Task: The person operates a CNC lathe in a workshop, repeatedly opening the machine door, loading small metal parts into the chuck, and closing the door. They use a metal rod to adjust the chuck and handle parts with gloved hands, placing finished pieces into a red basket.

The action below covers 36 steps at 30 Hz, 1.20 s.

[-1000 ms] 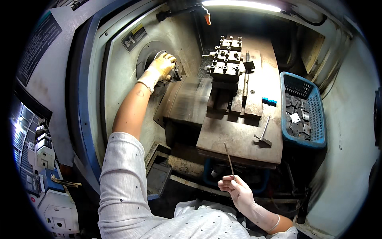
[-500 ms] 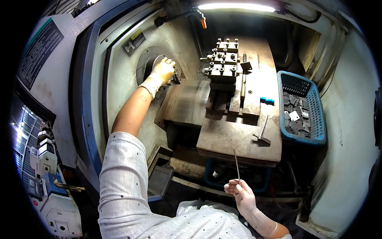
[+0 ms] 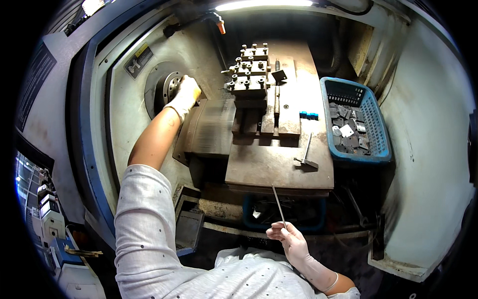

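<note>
Exposing more of the lathe chuck (image 3: 169, 89), the left hand (image 3: 186, 93) now sits curled at its right, contents unverifiable, while the right hand (image 3: 295, 245) pinches a thin rod (image 3: 278, 205) well below-right of the chuck.

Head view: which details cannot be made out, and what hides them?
In the head view:
What the white-gloved left hand grasps, if anything: its back hides the fingertips.
Lower end of the thin grey metal rod: the white-gloved right hand covers it.
Most contents of the lower blue plastic basket: shadow and the brown metal table hide them.
</note>
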Each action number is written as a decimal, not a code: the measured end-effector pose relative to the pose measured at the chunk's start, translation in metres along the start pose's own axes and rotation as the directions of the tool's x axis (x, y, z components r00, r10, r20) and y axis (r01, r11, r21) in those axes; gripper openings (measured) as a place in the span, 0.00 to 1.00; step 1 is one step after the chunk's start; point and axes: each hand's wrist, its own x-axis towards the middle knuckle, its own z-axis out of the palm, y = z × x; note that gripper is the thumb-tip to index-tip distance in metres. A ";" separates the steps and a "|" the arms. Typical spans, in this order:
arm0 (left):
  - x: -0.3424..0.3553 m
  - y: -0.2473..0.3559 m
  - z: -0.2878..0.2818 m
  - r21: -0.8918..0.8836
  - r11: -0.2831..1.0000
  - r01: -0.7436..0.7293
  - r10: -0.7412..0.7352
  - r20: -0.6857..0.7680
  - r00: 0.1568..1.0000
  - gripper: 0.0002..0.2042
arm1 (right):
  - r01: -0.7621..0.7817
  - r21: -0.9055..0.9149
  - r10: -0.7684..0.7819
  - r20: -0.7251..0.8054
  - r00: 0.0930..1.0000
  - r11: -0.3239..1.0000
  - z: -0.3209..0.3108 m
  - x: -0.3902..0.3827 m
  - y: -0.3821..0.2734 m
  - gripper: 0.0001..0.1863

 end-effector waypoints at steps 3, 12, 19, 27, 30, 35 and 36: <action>-0.008 -0.004 -0.022 -0.072 0.996 -0.048 0.047 -0.022 0.999 0.08 | 0.032 0.021 -0.031 -0.045 0.999 0.999 -0.007 -0.004 0.001 0.13; -0.004 -0.017 -0.021 -0.170 0.964 -0.203 0.213 0.044 0.976 0.17 | 0.210 -0.258 -0.204 0.052 0.978 0.943 -0.020 0.000 -0.021 0.13; -0.020 -0.017 -0.021 -0.420 0.899 -0.122 0.248 0.259 0.933 0.21 | 0.219 -0.924 -0.330 0.322 0.887 -0.314 0.012 0.085 -0.095 0.08; -0.088 0.056 0.050 -0.047 -0.997 0.066 0.068 -0.044 0.997 0.21 | 0.070 -0.906 -0.317 0.218 0.923 -0.417 0.018 0.128 -0.117 0.16; -0.137 0.108 -0.027 0.507 -0.848 -0.154 -0.297 -0.215 0.930 0.28 | 0.014 -0.775 -0.512 0.430 0.743 -0.632 -0.009 0.111 -0.126 0.17; -0.202 0.185 -0.108 0.907 -0.403 0.119 -0.201 -0.215 0.956 0.31 | 0.105 -0.810 -0.317 0.341 0.885 -0.577 -0.042 0.114 -0.151 0.18; -0.212 0.200 -0.114 0.866 -0.477 0.147 -0.106 -0.223 0.969 0.28 | 0.166 -0.804 -0.302 0.393 0.868 -0.571 -0.042 0.117 -0.156 0.17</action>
